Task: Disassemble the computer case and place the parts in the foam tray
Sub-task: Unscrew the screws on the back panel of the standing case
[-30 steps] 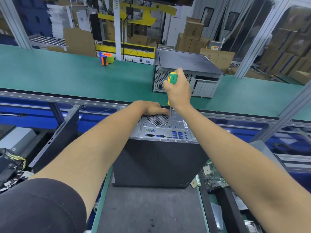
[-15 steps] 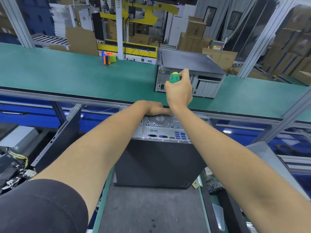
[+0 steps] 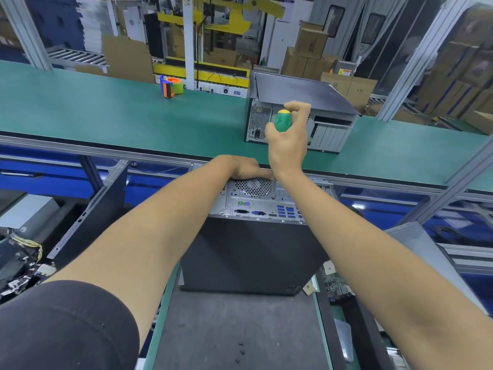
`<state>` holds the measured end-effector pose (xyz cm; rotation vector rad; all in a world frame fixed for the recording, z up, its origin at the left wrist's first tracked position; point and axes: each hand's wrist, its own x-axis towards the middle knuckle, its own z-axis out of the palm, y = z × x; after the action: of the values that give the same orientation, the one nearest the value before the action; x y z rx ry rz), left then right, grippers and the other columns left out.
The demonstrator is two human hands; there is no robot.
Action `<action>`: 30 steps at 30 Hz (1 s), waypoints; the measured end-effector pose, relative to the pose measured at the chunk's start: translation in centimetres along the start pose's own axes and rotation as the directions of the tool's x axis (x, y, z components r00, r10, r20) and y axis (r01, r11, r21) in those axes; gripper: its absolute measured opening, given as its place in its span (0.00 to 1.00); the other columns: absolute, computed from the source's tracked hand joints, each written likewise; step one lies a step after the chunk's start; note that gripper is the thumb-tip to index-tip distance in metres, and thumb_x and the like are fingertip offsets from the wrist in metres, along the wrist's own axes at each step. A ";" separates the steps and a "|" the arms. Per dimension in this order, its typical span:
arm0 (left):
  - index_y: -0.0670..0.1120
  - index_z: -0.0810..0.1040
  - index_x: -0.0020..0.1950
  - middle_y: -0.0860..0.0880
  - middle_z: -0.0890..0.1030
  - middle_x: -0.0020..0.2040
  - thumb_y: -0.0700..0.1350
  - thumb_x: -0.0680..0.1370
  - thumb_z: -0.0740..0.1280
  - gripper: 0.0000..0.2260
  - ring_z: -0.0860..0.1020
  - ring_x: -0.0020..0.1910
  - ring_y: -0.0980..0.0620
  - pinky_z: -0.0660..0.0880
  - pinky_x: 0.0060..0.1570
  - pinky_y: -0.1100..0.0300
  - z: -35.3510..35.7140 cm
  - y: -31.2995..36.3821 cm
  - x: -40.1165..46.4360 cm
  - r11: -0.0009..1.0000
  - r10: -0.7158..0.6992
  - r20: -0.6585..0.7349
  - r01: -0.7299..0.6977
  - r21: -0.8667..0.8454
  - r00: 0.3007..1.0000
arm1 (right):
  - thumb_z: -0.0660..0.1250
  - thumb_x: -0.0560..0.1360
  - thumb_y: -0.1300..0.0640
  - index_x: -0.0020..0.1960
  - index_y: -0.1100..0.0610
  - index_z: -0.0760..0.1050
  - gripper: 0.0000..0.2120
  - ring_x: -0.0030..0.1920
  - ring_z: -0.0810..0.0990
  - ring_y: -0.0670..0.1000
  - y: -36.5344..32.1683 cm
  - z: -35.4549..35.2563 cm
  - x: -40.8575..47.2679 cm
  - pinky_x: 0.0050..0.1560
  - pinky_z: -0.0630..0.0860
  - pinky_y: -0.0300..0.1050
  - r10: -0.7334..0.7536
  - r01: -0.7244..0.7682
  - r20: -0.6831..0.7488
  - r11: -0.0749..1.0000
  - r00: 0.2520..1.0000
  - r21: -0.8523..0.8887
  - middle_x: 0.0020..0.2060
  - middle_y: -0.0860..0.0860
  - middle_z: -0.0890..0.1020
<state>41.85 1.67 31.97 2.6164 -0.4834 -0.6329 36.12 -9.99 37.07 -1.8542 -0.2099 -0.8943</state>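
Note:
A black computer case stands on a dark foam mat, its silver rear panel with fan grille and ports facing up. My right hand grips the green-and-yellow handle of a screwdriver, whose shaft points down onto the rear panel beside the fan grille. My left hand rests on the far top edge of the case, fingers bent over it; whether they curl round the edge is hidden.
A second, open computer case sits on the green conveyor belt, with a tape dispenser further left. A loose black side panel leans at left, circuit boards lie at right. Small screws lie on the mat.
My right hand has turned on the screwdriver handle, fingers loosening and shifting round it. The left hand and the case have stayed where they were.

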 end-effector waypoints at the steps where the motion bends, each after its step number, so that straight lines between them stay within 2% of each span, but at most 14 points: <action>1: 0.48 0.81 0.64 0.48 0.80 0.65 0.81 0.62 0.55 0.46 0.77 0.64 0.47 0.66 0.73 0.44 0.0 0.0 0.1 1.000 0.010 -0.003 -0.010 -0.008 1.000 | 0.68 0.72 0.59 0.54 0.45 0.64 0.17 0.30 0.73 0.45 0.0 -0.2 -0.1 0.31 0.74 0.50 -0.039 0.038 0.005 0.999 0.999 0.030 0.36 0.38 0.74; 4: 0.46 0.76 0.70 0.46 0.77 0.70 0.77 0.67 0.57 0.45 0.73 0.70 0.45 0.65 0.74 0.45 0.0 0.1 0.1 0.995 0.085 0.001 -0.085 -0.051 0.996 | 0.69 0.72 0.61 0.54 0.46 0.66 0.17 0.31 0.73 0.49 -0.5 -0.2 -0.9 0.32 0.75 0.54 -0.140 0.133 0.053 0.984 0.989 0.118 0.35 0.44 0.74; 6: 0.44 0.75 0.68 0.45 0.76 0.69 0.68 0.74 0.59 0.34 0.73 0.69 0.45 0.67 0.73 0.46 0.2 0.1 -0.2 0.991 0.127 -0.003 -0.127 -0.046 0.992 | 0.70 0.72 0.61 0.54 0.46 0.67 0.18 0.34 0.75 0.54 -0.8 0.0 -1.6 0.34 0.74 0.55 -0.182 0.166 0.098 0.975 0.978 0.151 0.36 0.48 0.75; 8: 0.43 0.74 0.68 0.44 0.76 0.69 0.60 0.81 0.59 0.25 0.72 0.70 0.44 0.67 0.73 0.45 0.2 -0.1 0.0 0.993 0.113 -0.006 -0.113 -0.021 0.994 | 0.71 0.72 0.59 0.55 0.46 0.68 0.17 0.36 0.76 0.55 -0.9 -0.1 -2.2 0.35 0.73 0.51 -0.196 0.185 0.063 0.971 0.979 0.148 0.38 0.50 0.77; 11: 0.41 0.75 0.71 0.42 0.77 0.70 0.70 0.76 0.57 0.38 0.73 0.71 0.42 0.67 0.72 0.44 0.2 0.0 -0.1 0.998 0.061 0.015 -0.061 -0.005 0.998 | 0.67 0.73 0.53 0.55 0.55 0.72 0.12 0.39 0.75 0.50 -1.1 -0.6 -2.3 0.35 0.70 0.45 -0.161 0.172 -0.103 0.979 0.982 0.111 0.43 0.52 0.77; 13: 0.43 0.80 0.63 0.44 0.81 0.63 0.77 0.68 0.56 0.43 0.78 0.64 0.44 0.70 0.69 0.46 0.1 0.0 -0.2 1.000 0.022 0.021 -0.022 0.003 1.000 | 0.69 0.73 0.58 0.50 0.59 0.73 0.09 0.40 0.73 0.47 -1.4 -1.2 -1.7 0.34 0.69 0.44 -0.129 0.145 -0.136 0.983 0.982 0.115 0.45 0.52 0.74; 16: 0.49 0.81 0.41 0.50 0.81 0.42 0.76 0.72 0.58 0.31 0.78 0.41 0.50 0.72 0.50 0.51 0.0 -0.3 0.6 0.999 -0.031 -0.031 0.031 0.013 0.999 | 0.68 0.70 0.59 0.43 0.53 0.67 0.10 0.37 0.70 0.46 -2.0 -2.9 -0.3 0.32 0.66 0.44 -0.119 0.122 -0.097 0.992 0.988 0.022 0.41 0.48 0.72; 17: 0.49 0.78 0.38 0.51 0.79 0.38 0.75 0.73 0.59 0.29 0.76 0.37 0.51 0.70 0.46 0.52 -0.1 -0.3 0.8 0.999 -0.028 -0.045 0.028 0.016 0.999 | 0.68 0.70 0.57 0.42 0.52 0.65 0.10 0.36 0.69 0.47 -2.3 -3.5 0.2 0.31 0.63 0.44 -0.136 0.133 -0.045 0.989 0.990 -0.064 0.40 0.47 0.72; 19: 0.50 0.77 0.39 0.51 0.78 0.39 0.76 0.72 0.58 0.30 0.75 0.37 0.51 0.71 0.46 0.52 -0.1 -0.4 1.0 0.999 -0.031 -0.044 0.032 0.017 0.999 | 0.67 0.71 0.52 0.43 0.50 0.63 0.12 0.37 0.69 0.48 -3.3 -4.3 1.4 0.31 0.59 0.42 -0.168 0.207 0.154 0.935 0.974 -0.287 0.39 0.47 0.72; 21: 0.50 0.78 0.43 0.51 0.78 0.41 0.79 0.70 0.57 0.32 0.75 0.39 0.50 0.72 0.52 0.49 0.0 -0.6 1.2 0.999 -0.037 -0.032 0.038 0.019 0.999 | 0.66 0.73 0.48 0.45 0.49 0.62 0.12 0.39 0.70 0.53 -4.8 -4.9 3.0 0.31 0.56 0.43 -0.163 0.365 0.414 0.802 0.895 -0.473 0.40 0.47 0.72; 23: 0.50 0.79 0.43 0.51 0.77 0.40 0.79 0.71 0.57 0.33 0.74 0.38 0.50 0.72 0.52 0.49 0.0 -0.7 1.2 0.999 -0.037 -0.037 0.038 0.027 0.999 | 0.63 0.76 0.46 0.45 0.50 0.65 0.10 0.40 0.71 0.56 -6.6 -5.2 4.9 0.34 0.60 0.44 -0.067 0.531 0.634 0.617 0.770 -0.580 0.39 0.49 0.74; 26: 0.50 0.76 0.38 0.51 0.76 0.37 0.77 0.74 0.57 0.30 0.73 0.36 0.51 0.70 0.46 0.51 -0.1 -0.8 1.4 0.999 -0.039 -0.049 0.040 0.025 0.998 | 0.61 0.78 0.42 0.42 0.53 0.72 0.15 0.33 0.76 0.54 -9.0 -4.9 6.6 0.39 0.71 0.46 0.241 0.628 0.742 0.408 0.626 -0.663 0.33 0.51 0.77; 28: 0.50 0.75 0.36 0.51 0.75 0.35 0.75 0.75 0.58 0.29 0.72 0.35 0.50 0.68 0.44 0.52 0.0 -0.7 1.3 0.999 -0.046 -0.052 0.047 0.020 0.998 | 0.62 0.77 0.42 0.40 0.54 0.76 0.17 0.29 0.79 0.52 -9.9 -4.4 7.3 0.37 0.74 0.44 0.393 0.619 0.749 0.422 0.533 -0.662 0.27 0.51 0.81; 30: 0.48 0.75 0.38 0.50 0.75 0.37 0.76 0.75 0.58 0.30 0.72 0.36 0.49 0.70 0.46 0.51 0.1 -0.7 1.1 0.998 -0.055 -0.045 0.056 0.015 0.997 | 0.65 0.77 0.46 0.42 0.56 0.81 0.15 0.32 0.79 0.53 -10.0 -3.9 7.6 0.37 0.73 0.45 0.426 0.642 0.799 0.481 0.423 -0.597 0.32 0.53 0.83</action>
<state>42.93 1.76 31.23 2.6609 -0.4052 -0.5889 34.52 -10.54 50.13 -3.2957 -0.6964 0.2477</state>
